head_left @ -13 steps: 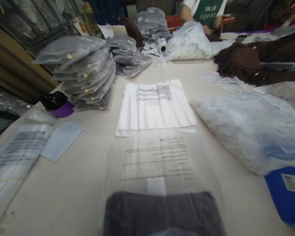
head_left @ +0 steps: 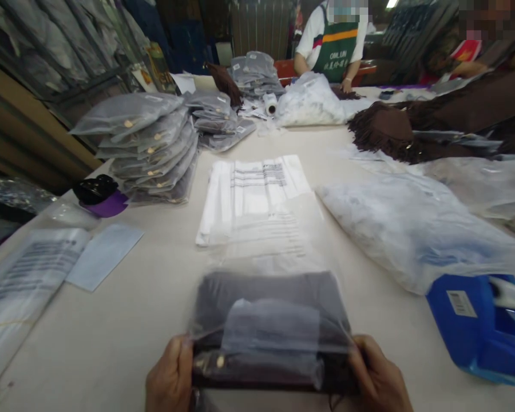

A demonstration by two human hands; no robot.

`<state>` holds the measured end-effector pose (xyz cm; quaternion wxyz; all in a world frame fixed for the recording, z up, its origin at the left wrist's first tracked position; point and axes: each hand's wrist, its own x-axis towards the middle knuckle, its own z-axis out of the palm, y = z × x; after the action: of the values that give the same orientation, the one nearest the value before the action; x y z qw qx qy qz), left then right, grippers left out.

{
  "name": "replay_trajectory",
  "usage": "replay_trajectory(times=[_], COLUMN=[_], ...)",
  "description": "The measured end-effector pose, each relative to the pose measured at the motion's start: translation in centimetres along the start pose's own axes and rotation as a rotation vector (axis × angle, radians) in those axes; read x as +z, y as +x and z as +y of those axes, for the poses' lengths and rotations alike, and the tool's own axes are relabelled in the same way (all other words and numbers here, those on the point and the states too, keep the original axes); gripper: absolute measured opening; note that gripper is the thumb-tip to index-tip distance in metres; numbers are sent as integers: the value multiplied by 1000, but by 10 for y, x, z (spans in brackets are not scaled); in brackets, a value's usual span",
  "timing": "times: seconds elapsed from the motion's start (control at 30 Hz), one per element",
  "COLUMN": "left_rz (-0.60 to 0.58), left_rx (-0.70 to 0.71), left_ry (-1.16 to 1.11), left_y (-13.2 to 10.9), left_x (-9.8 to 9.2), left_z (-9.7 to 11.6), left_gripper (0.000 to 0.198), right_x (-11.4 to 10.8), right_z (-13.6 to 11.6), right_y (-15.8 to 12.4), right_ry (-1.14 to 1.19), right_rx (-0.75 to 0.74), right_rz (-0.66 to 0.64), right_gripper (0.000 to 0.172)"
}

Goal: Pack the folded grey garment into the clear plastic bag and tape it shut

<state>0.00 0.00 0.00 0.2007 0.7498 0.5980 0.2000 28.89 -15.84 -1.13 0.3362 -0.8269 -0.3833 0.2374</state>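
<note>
A folded dark garment (head_left: 266,303) lies inside a clear plastic bag (head_left: 278,252) at the near edge of the table (head_left: 154,297). My left hand (head_left: 169,380) grips the bag's near left corner. My right hand (head_left: 380,380) grips its near right corner. Both hands are closed on the bag and garment. The printed open end of the bag points away from me, over a stack of flat white bags (head_left: 249,191).
A pile of bagged garments (head_left: 154,146) stands at the left. A blue tape dispenser (head_left: 480,326) sits at the right beside a bulky plastic bag (head_left: 407,229). Brown fringed garments (head_left: 412,131) lie far right. A person in a green apron (head_left: 337,43) works at the far end.
The view has tilted up and my hands have come into sight at the bag's near corners. The garment sits deeper in the bag, and the bag lies further onto the table.
</note>
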Motion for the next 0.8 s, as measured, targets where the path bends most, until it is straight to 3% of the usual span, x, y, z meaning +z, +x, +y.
replay_trajectory(times=[0.1, 0.17, 0.23, 0.27, 0.33, 0.43, 0.5, 0.63, 0.8], left_rz=[-57, 53, 252, 325, 354, 338, 239, -27, 25], left_rx=[173, 364, 622, 772, 1140, 1567, 1757, 1873, 1808], left_ry=[-25, 139, 295, 320, 227, 79, 91, 342, 299], left_y=[28, 30, 22, 15, 0, -12, -11, -1, -4], left_x=[-13, -21, -18, -11, 14, 62, 85, 94, 85], left_z=[5, 8, 22, 34, 69, 125, 152, 170, 169], left_gripper=[30, 29, 30, 29, 26, 16, 15, 23, 32], right_x=[-4, -7, -9, -9, -10, -13, -15, -22, -24], right_z=[-15, -18, -19, -18, -18, -18, -19, -18, -10], right_y=[34, 45, 48, 48, 48, 49, 51, 54, 54], right_ry=[26, 53, 81, 90, 102, 125, 147, 201, 274], right_rx=[-67, -65, -57, -54, -55, -72, -87, -114, -71], right_rz=[54, 52, 4, -17, -40, -59, -79, -129, -145], right_gripper=[30, 31, 31, 30, 28, 27, 27, 25, 20])
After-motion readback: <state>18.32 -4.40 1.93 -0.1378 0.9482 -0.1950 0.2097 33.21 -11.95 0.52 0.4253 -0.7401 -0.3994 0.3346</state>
